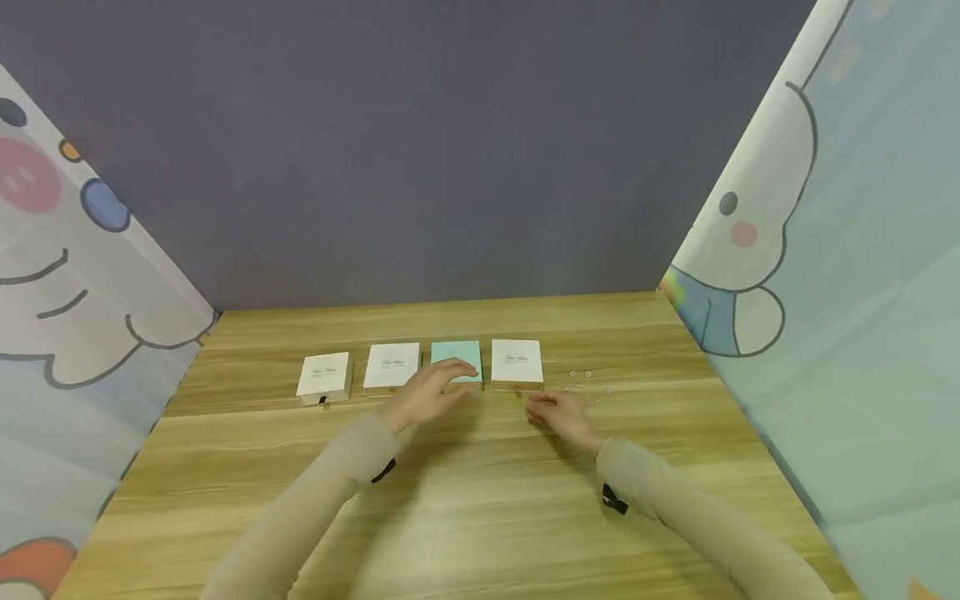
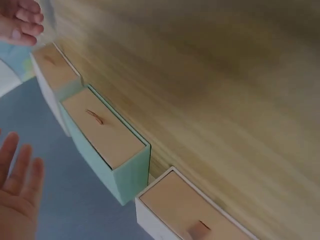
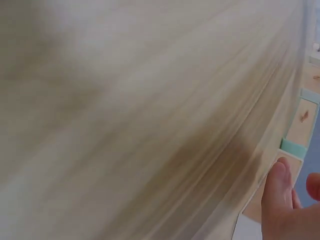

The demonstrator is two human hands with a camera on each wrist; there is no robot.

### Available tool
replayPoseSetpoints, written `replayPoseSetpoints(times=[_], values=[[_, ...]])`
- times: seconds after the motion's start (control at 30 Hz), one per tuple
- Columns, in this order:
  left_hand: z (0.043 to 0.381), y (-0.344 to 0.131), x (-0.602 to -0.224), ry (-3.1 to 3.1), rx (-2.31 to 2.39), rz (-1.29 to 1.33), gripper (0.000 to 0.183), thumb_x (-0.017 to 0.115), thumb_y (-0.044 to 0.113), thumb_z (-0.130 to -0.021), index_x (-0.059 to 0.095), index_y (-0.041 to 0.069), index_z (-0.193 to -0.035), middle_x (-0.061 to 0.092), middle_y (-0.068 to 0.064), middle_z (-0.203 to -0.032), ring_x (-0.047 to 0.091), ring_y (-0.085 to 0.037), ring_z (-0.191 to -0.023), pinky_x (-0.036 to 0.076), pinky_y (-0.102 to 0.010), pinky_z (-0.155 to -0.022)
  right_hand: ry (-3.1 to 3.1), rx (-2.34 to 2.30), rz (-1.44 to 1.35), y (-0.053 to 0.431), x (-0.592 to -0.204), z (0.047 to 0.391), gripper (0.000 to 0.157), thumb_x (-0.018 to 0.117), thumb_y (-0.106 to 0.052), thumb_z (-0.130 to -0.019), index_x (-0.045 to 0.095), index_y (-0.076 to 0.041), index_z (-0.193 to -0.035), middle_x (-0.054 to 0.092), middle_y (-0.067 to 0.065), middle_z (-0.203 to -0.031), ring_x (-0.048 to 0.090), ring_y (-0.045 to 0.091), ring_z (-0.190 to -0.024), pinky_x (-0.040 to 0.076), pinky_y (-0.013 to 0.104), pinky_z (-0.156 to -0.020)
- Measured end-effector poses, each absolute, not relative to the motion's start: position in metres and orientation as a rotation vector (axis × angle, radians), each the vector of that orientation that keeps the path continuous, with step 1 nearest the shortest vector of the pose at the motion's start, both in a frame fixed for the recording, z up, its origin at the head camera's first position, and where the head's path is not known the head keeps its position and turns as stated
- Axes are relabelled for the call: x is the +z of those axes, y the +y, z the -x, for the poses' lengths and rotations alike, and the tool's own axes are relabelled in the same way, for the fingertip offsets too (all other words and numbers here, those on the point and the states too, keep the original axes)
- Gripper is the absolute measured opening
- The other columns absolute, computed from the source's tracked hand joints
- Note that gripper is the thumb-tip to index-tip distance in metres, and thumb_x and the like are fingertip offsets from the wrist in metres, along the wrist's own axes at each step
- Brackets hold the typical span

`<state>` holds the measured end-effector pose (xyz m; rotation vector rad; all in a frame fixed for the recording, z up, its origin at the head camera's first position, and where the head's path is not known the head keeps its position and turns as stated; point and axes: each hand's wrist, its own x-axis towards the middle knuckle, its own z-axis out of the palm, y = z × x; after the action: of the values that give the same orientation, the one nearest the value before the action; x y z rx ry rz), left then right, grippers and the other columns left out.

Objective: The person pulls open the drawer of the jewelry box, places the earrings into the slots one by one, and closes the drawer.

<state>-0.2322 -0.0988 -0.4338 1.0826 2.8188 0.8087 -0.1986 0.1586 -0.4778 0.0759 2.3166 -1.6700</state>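
Over the mint-green box (image 1: pixel 454 353) my left hand (image 1: pixel 429 393) hovers with fingers spread loosely and nothing in them. In the left wrist view its straight fingers (image 2: pixel 20 177) show beside the boxes. My right hand (image 1: pixel 564 417) is just in front of the rightmost white box (image 1: pixel 516 360), fingers loosely bent. Its thumb (image 3: pixel 278 187) overlaps that box's tan front in the right wrist view, and nothing shows in its grasp. The mint box's tan drawer front (image 2: pixel 102 127) carries a small brown pull loop (image 2: pixel 95 116). All the drawers look pushed in.
To the left stand another white box (image 1: pixel 392 365) and a smaller-looking white box (image 1: pixel 325 375) with a black pull tab. Several tiny clear or pale rings (image 1: pixel 588 374) lie right of the boxes on the wooden table (image 1: pixel 480 517). A dark panel (image 1: pixel 450 167) rises behind.
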Motion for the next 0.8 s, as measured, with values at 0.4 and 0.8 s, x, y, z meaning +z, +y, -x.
replayPoseSetpoints(times=[0.4,0.8], values=[[0.306,-0.05,-0.448,2.698,0.875,-0.861,0.047,0.058,0.022,-0.091,0.046,0.005,-0.133,0.045,-0.013,-0.138,0.041,-0.029,-0.129,0.034,-0.043,-0.108,2.031,-1.844,-0.349,0.135,-0.485,0.223,0.034,0.054,-0.014,-0.092,0.055,0.011,-0.116,0.067,0.016,-0.094,0.067,0.014,-0.077,0.056,0.021,-0.07],[0.33,-0.027,-0.462,2.702,0.788,-0.777,0.053,0.06,0.026,-0.089,0.044,0.004,-0.135,0.045,-0.011,-0.139,0.046,-0.027,-0.124,0.035,-0.039,-0.107,1.944,-1.894,-0.518,0.128,-0.495,0.236,0.03,0.054,-0.01,-0.092,0.056,0.009,-0.116,0.07,0.011,-0.084,0.067,0.01,-0.067,0.056,0.021,-0.062]])
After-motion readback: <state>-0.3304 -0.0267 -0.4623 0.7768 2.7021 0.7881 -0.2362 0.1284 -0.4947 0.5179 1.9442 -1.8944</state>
